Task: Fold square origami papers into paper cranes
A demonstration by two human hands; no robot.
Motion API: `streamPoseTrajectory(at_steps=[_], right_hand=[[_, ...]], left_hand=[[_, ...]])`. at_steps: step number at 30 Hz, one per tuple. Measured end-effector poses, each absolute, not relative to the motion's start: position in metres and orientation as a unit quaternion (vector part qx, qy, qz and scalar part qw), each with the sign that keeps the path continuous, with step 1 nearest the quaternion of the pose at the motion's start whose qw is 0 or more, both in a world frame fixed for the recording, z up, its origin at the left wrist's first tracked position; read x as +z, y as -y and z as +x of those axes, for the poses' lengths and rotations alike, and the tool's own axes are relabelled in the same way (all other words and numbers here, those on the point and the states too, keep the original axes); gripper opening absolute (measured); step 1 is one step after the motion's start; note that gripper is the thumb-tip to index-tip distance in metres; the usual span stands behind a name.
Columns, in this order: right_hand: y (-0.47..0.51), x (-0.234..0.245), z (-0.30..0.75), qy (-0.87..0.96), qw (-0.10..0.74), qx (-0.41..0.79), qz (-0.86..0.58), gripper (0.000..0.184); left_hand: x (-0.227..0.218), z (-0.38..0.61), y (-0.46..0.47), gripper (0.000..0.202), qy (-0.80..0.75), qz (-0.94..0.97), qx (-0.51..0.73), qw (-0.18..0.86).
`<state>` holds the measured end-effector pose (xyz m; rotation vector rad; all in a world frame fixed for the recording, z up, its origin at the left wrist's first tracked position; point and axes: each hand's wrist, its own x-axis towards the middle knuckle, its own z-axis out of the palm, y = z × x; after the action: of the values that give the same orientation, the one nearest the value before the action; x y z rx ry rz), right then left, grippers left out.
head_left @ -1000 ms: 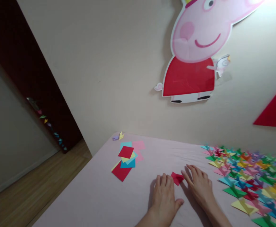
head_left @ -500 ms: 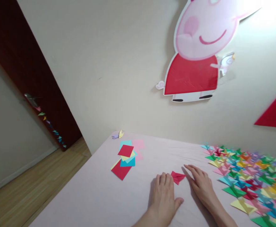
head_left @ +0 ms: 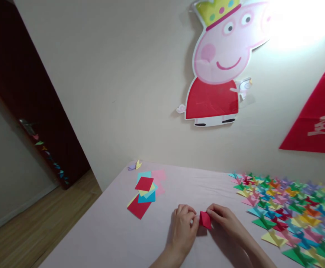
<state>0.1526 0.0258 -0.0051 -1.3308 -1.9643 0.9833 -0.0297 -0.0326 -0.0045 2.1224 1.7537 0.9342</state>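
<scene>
A small folded piece of red origami paper (head_left: 205, 220) is held up between my two hands, just above the pale pink tablecloth. My left hand (head_left: 184, 227) pinches its left edge with thumb and forefinger, the other fingers curled. My right hand (head_left: 226, 220) grips the upper right corner, thumb and fingers pressed together. Below the paper a shadow falls on the cloth. Some creases and the pinched edges are hidden behind my fingertips.
Rows of colourful folded paper cranes (head_left: 290, 212) cover the table's right side. Loose paper squares (head_left: 144, 184) overlap on the left. Two small folded papers (head_left: 135, 165) sit at the far left corner. Behind the table rises a wall with a cartoon pig cutout (head_left: 212, 93).
The red paper lay on the cloth between my spread hands; now both hands have closed on it and lifted it upright. The camera view has tilted up and shifted right.
</scene>
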Motion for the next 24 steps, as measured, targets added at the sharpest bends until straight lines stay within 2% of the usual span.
streamPoseTrajectory(at_steps=[3, 7, 12, 18, 24], right_hand=[[-0.032, -0.008, 0.15, 0.746, 0.27, 0.338, -0.506, 0.028], [-0.037, -0.014, 0.145, 0.76, 0.267, 0.285, -0.52, 0.017], [-0.032, -0.017, 0.153, 0.775, 0.305, 0.226, -0.505, 0.022], [-0.019, -0.013, 0.167, 0.815, 0.261, 0.256, -0.449, 0.024], [-0.021, -0.023, 0.169, 0.797, 0.285, 0.284, -0.45, 0.021]], left_hand=[[-0.003, -0.029, 0.033, 0.015, -0.609, 0.71, 0.332, 0.125], [-0.004, -0.029, 0.035, 0.036, -0.581, 0.736, 0.319, 0.133], [-0.008, -0.03, 0.034, 0.029, -0.538, 0.777, 0.298, 0.135], [-0.011, -0.031, 0.022, 0.027, -0.489, 0.822, 0.27, 0.105], [-0.014, -0.029, 0.004, 0.024, -0.43, 0.868, 0.238, 0.072]])
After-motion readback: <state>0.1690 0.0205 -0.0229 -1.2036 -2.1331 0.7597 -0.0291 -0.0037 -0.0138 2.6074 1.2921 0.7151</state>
